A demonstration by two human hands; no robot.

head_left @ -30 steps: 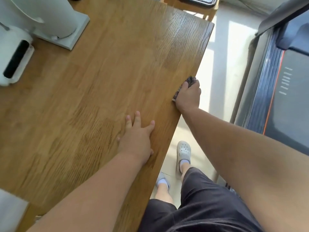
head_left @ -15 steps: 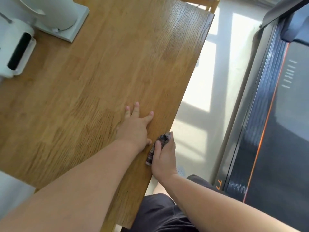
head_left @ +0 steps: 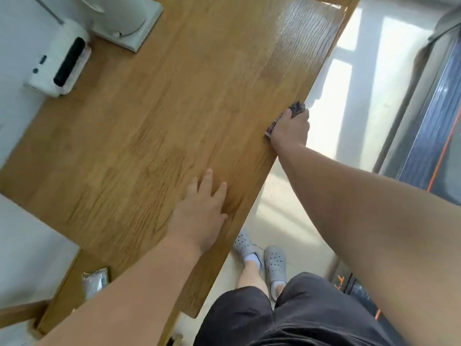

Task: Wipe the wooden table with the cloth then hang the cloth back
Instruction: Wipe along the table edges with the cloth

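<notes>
Nearest me, the person's grey shoes [head_left: 274,260] stand on the floor just beside the long edge of the table [head_left: 174,108], and a small silvery packet [head_left: 96,280] lies at the near left corner.

A little further in, the left hand [head_left: 202,208] lies flat on the wood with its fingers straight and slightly spread. It has not moved over the last second, so I read it as a brace.

The change is further along. Half a second ago the right hand [head_left: 289,128] was right beside the left one. Now it has slid away along the table edge and sits well apart from it. It grips the cloth [head_left: 296,108], a dark bunched rag that pokes out past the knuckles and presses against the rim. The fingers curl over the side, so I cannot tell whether the cloth also reaches underneath.

A second ago the hand was out in much the same spot, so I judge this to be back-and-forth strokes along the edge. Wiping is still going on, and hanging the cloth back has not started.

At the far left, a white appliance [head_left: 59,68] stands on the table, well clear of the stroke.
</notes>
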